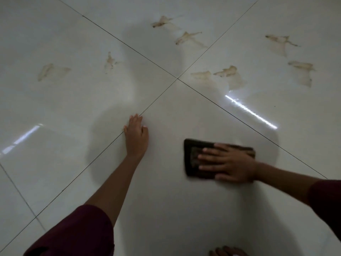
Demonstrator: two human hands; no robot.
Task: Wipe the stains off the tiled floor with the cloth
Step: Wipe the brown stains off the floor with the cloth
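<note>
— So, left to right: where does each grip sit?
— Left hand (136, 137) lies flat with fingers straight on the tiled floor (166, 209), holding nothing. Right hand (230, 163) presses flat-fingered on the dark cloth (191, 156), whose long axis runs side to side.
— And the stains (230, 76)?
— All lie beyond both grips, well apart from the cloth; the closest pair is up and slightly right of the right grip (so that hand is nearer). Others sit far ahead of the left grip.
— Any writing?
— None readable.
</note>
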